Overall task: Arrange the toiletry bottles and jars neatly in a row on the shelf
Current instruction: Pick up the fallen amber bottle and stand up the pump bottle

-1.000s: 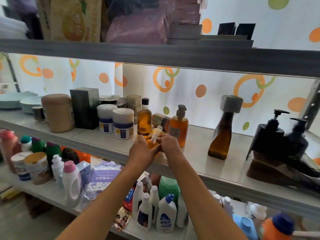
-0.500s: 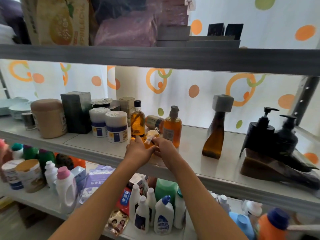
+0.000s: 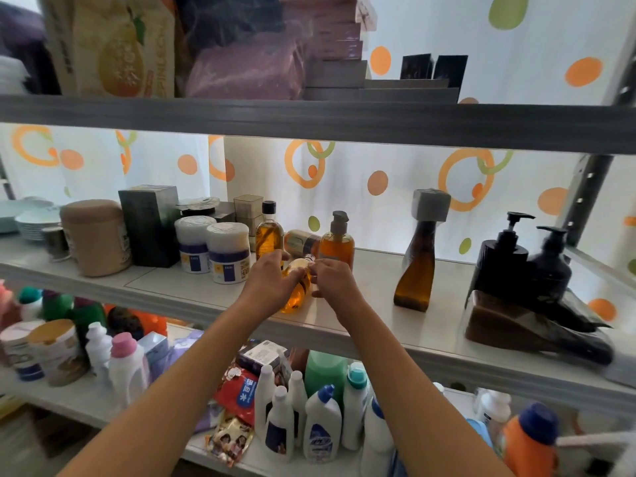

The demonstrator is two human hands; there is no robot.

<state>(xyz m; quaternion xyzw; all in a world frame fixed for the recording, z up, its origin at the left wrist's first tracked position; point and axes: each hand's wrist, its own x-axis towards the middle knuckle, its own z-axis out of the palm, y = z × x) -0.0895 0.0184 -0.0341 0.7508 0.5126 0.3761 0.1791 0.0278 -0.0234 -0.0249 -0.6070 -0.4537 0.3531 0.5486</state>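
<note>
A small amber bottle [image 3: 298,287] lies tilted over the front of the middle shelf [image 3: 361,304]. My left hand [image 3: 270,287] grips its body, and my right hand [image 3: 332,282] pinches near its neck. Behind them stand an amber bottle with a black cap [image 3: 269,232], an orange pump bottle [image 3: 337,242] and a jar lying on its side [image 3: 301,241]. Two white jars with blue bands [image 3: 227,251] stand to the left, a tan jar [image 3: 94,235] further left. A brown bottle with a grey cube cap [image 3: 418,266] and two black pump bottles [image 3: 500,256] stand to the right.
A dark box [image 3: 151,225] and small boxes stand at the back left; stacked plates [image 3: 34,218] sit at the far left. A dark refill pouch [image 3: 530,325] lies at the right. The lower shelf holds several cleaner bottles [image 3: 320,421]. A metal upright [image 3: 585,197] rises at the right.
Both hands stayed on the small amber bottle and shifted it a little; its body now shows more between the hands. The camera view moved slightly.
</note>
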